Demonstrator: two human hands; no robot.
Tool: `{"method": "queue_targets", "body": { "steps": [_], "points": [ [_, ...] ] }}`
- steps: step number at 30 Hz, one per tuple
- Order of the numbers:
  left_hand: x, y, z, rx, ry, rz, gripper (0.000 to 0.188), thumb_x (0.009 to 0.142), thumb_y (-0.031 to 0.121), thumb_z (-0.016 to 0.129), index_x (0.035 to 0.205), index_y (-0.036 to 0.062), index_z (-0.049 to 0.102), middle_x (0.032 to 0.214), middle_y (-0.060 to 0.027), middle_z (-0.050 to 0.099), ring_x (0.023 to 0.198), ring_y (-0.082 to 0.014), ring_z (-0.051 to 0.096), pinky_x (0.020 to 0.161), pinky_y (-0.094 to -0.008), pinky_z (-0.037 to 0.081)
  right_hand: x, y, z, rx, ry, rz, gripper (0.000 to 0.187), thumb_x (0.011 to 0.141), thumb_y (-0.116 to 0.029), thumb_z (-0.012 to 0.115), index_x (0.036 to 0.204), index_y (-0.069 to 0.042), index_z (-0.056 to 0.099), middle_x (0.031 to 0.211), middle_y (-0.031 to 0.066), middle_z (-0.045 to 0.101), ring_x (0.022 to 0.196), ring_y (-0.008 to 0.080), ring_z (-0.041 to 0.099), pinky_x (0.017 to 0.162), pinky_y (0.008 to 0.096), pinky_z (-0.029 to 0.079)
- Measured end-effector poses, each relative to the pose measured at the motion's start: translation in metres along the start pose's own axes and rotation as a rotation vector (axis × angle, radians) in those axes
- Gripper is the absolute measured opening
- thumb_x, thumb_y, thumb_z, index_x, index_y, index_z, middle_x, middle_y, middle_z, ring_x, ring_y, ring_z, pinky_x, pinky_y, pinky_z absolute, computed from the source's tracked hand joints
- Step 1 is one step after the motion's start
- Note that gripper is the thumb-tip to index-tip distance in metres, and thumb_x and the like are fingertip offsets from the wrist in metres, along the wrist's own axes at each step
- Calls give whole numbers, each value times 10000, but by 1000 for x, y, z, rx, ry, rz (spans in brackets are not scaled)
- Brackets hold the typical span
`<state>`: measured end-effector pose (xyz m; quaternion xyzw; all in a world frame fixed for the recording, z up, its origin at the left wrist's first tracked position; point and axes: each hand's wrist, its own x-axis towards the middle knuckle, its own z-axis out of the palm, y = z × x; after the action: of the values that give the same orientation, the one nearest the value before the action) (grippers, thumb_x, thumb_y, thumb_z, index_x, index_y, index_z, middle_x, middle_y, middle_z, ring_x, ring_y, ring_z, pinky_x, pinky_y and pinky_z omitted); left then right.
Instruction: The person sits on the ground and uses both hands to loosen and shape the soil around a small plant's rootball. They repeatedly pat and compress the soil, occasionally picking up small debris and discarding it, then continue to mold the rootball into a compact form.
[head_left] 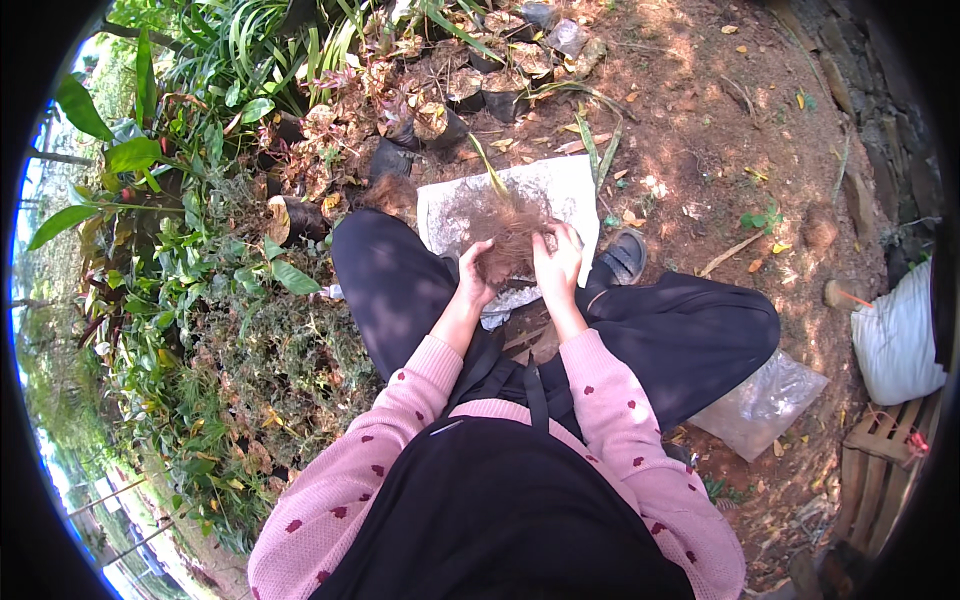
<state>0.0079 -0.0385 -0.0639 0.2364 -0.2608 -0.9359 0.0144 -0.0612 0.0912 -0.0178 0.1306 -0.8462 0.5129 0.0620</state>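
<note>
Between my two hands is a loose clump of brown coconut-like fibre (pixel 515 235), held above a white sheet (pixel 575 190) spread on the ground. My left hand (pixel 475 272) grips the clump's left side, fingers curled into it. On the opposite side my right hand (pixel 558 258) closes on the fibre with thumb and fingers. Loose brown bits are scattered over the sheet. A long yellow-green leaf (pixel 488 165) reaches down to the far side of the clump; I cannot tell whether it is attached.
Black plant bags (pixel 505 100) stand beyond the sheet. Dense green plants (pixel 180 200) fill the left. A clear plastic bag (pixel 760 405) lies right of my knee, near a white sack (pixel 897 340) and a wooden crate (pixel 885 440). More brown fibre (pixel 392 198) lies left of the sheet.
</note>
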Motion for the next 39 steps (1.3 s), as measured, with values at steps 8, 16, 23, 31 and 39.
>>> {"method": "queue_targets", "body": {
  "steps": [8,16,23,31,39],
  "points": [
    [-20,16,46,-395,-299,-199,700,861,572,425,1339,60,437,1404,-169,401,1283,-333,389,1085,-547,254,12,-17,-20,401,143,183,236,852,5,553,1087,9,526,1038,164,615,945,267,598,864,329,441],
    [3,-12,6,90,14,-83,661,916,538,432,1400,96,340,1426,-100,384,1284,-254,404,1067,-419,346,-13,-12,11,87,-156,-26,332,856,-183,612,1138,-21,544,1070,191,605,1001,356,585,869,402,460],
    [-15,-2,24,-52,-29,-20,729,889,634,349,1417,131,331,1456,-97,345,1319,-291,353,1094,-464,285,-26,-10,19,-337,-617,1,805,872,-615,412,1484,-164,146,1516,248,38,1409,399,15,1107,559,-2],
    [-8,-5,-11,-176,-132,114,732,845,636,418,1363,119,411,1388,-111,427,1271,-310,412,1081,-482,307,11,-37,-38,-117,-995,29,670,867,-370,540,1433,-112,292,1508,173,205,1407,319,161,1127,525,79],
    [-24,45,64,-240,-163,137,916,733,722,526,1428,164,315,1463,-87,312,1340,-282,305,1103,-484,266,46,-58,-51,533,-721,-24,636,876,-259,548,1413,-48,281,1424,150,375,1272,282,431,1086,501,269]
  ]
}}
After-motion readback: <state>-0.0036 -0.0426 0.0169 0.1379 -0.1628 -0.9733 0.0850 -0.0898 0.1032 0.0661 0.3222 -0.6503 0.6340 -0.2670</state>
